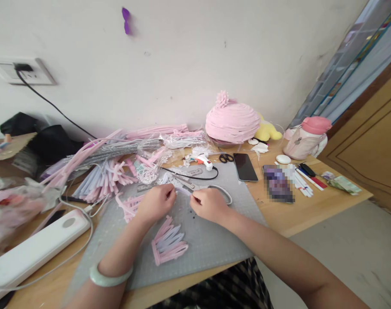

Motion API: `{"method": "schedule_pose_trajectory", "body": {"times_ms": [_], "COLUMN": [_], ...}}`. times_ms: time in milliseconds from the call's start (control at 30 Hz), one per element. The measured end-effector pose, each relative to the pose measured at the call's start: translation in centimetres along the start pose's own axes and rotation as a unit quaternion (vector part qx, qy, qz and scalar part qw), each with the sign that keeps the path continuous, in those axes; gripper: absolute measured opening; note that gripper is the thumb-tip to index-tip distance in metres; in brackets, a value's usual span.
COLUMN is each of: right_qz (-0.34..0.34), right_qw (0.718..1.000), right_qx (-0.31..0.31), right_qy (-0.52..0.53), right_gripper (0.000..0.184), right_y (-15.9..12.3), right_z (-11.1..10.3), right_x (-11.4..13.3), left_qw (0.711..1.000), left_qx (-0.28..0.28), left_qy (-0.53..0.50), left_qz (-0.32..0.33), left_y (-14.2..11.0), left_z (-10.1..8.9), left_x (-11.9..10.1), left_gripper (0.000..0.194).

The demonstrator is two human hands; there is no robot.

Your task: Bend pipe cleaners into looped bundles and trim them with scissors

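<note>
Over the grey cutting mat (221, 244), my left hand (158, 201) and my right hand (211, 206) are both closed, a short gap apart. A pale lilac pipe cleaner (183, 191) stretches between their fingertips, gripped at either end. Just behind my right hand lie scissors (227, 195) with grey handles, their blades pointing left. Closer to the mat's front edge rests a crown-like piece of pink and lilac pipe cleaner loops (169, 242). Another pink looped piece (127, 207) is partly covered by my left hand and forearm.
Bundles of pipe cleaners (99, 180) crowd the left and back. A white glue gun (206, 162), black-handled scissors (227, 158) and a phone (245, 167) lie behind the mat. A large pink wrapped dome (232, 122) stands by the wall. At left is a long white box (37, 253); at right, a bottle (306, 139).
</note>
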State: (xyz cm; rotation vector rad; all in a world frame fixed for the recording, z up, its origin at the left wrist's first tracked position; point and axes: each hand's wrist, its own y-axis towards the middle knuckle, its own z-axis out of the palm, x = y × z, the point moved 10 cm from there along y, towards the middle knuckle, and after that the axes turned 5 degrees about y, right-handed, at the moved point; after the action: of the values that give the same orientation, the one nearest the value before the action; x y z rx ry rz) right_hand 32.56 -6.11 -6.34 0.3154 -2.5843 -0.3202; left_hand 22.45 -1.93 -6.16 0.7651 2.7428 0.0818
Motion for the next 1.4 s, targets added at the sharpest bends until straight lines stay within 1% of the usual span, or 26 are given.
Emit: {"method": "schedule_pose_trajectory", "body": {"times_ms": [100, 167, 233, 300, 333, 400, 500, 567, 633, 700, 733, 767, 800, 833, 867, 900, 933, 1000, 1033, 1067, 1100, 1167, 1267, 1333, 1400], "right_qz": [-0.007, 0.005, 0.041, 0.090, 0.112, 0.137, 0.150, 0.164, 0.183, 0.192, 0.195, 0.198, 0.201, 0.204, 0.206, 0.206, 0.204, 0.194, 0.190, 0.187, 0.182, 0.174, 0.161, 0.144, 0.122], "right_qw": [1.000, 1.000, 0.998, 0.992, 0.988, 0.981, 0.974, 0.964, 0.947, 0.923, 0.910, 0.898, 0.889, 0.883, 0.880, 0.879, 0.878, 0.875, 0.872, 0.871, 0.871, 0.874, 0.880, 0.889, 0.902], "right_qx": [0.003, -0.005, -0.021, -0.033, -0.036, -0.034, -0.027, -0.022, -0.017, -0.015, -0.014, -0.012, -0.011, -0.011, -0.013, -0.014, -0.012, -0.006, -0.003, -0.004, -0.007, -0.014, -0.010, -0.003, 0.002], "right_qy": [0.008, 0.018, 0.038, 0.076, 0.098, 0.133, 0.169, 0.206, 0.265, 0.333, 0.365, 0.392, 0.411, 0.421, 0.427, 0.430, 0.433, 0.444, 0.450, 0.455, 0.456, 0.454, 0.447, 0.435, 0.414], "right_gripper": [0.027, 0.028, 0.032, 0.036, 0.038, 0.039, 0.039, 0.038, 0.038, 0.040, 0.041, 0.042, 0.043, 0.043, 0.043, 0.043, 0.043, 0.042, 0.042, 0.042, 0.042, 0.041, 0.039, 0.041, 0.044], "right_y": [0.0, 0.0, 0.1, 0.1, 0.1, 0.1, 0.2, 0.1, 0.1, 0.2, 0.3, 0.3, 0.4, 0.4, 0.3, 0.3, 0.2, 0.0, -0.1, -0.1, -0.2, -0.2, -0.2, -0.1, 0.0], "right_z": [0.2, -0.1, -0.6, -0.9, -0.9, -0.7, -0.2, 0.3, 0.9, 1.4, 1.6, 1.8, 2.0, 2.1, 2.2, 2.2, 2.3, 2.5, 2.6, 2.6, 2.5, 2.3, 2.2, 2.1, 2.0], "right_x": [0.3, -0.2, -1.4, -2.8, -3.4, -4.0, -4.1, -4.3, -4.7, -4.9, -5.0, -5.0, -5.0, -4.9, -4.8, -4.6, -4.2, -3.4, -3.1, -2.8, -2.6, -2.3, -2.0, -1.6, -1.2], "left_qw": [1.000, 1.000, 0.997, 0.989, 0.986, 0.982, 0.977, 0.976, 0.975, 0.974, 0.974, 0.971, 0.961, 0.941, 0.907, 0.862, 0.814, 0.718, 0.682, 0.655, 0.635, 0.603, 0.568, 0.558, 0.558], "left_qx": [-0.004, -0.003, -0.010, -0.023, -0.024, 0.003, 0.041, 0.046, 0.048, 0.035, 0.015, -0.014, -0.057, -0.094, -0.117, -0.123, -0.110, -0.102, -0.098, -0.097, -0.096, -0.086, -0.036, 0.010, 0.038], "left_qy": [0.012, 0.009, 0.015, 0.043, 0.061, 0.078, 0.054, 0.034, 0.025, 0.006, -0.021, -0.068, -0.143, -0.236, -0.339, -0.441, -0.529, -0.652, -0.688, -0.712, -0.729, -0.751, -0.779, -0.793, -0.799], "left_qz": [-0.003, -0.022, -0.077, -0.136, -0.156, -0.174, -0.201, -0.212, -0.217, -0.223, -0.225, -0.228, -0.229, -0.222, -0.219, -0.217, -0.213, -0.219, -0.228, -0.233, -0.239, -0.254, -0.264, -0.244, -0.220], "left_y": [0.1, 0.2, 0.1, 0.0, -0.1, -0.1, -0.2, -0.3, -0.4, -0.5, -0.5, -0.6, -0.7, -0.8, -1.0, -1.1, -1.1, -1.3, -1.5, -1.7, -1.8, -2.0, -2.1, -1.9, -1.8], "left_z": [-0.3, -0.6, -1.1, -1.5, -1.5, -0.7, 0.7, 1.0, 0.9, 0.5, 0.2, -0.1, -0.5, -0.6, -0.2, 0.6, 1.7, 3.4, 4.1, 4.6, 5.0, 5.7, 6.5, 6.8, 6.8], "left_x": [0.5, 1.3, 2.9, 4.6, 5.2, 5.9, 6.8, 7.1, 7.1, 6.8, 6.4, 6.0, 5.4, 4.8, 4.1, 3.4, 2.5, 1.3, 0.9, 0.7, 0.6, 0.6, 0.0, -0.9, -1.8], "left_gripper": [0.028, 0.031, 0.032, 0.032, 0.032, 0.030, 0.022, 0.018, 0.017, 0.017, 0.018, 0.018, 0.018, 0.019, 0.020, 0.021, 0.022, 0.025, 0.026, 0.027, 0.027, 0.023, 0.012, 0.009, 0.015]}}
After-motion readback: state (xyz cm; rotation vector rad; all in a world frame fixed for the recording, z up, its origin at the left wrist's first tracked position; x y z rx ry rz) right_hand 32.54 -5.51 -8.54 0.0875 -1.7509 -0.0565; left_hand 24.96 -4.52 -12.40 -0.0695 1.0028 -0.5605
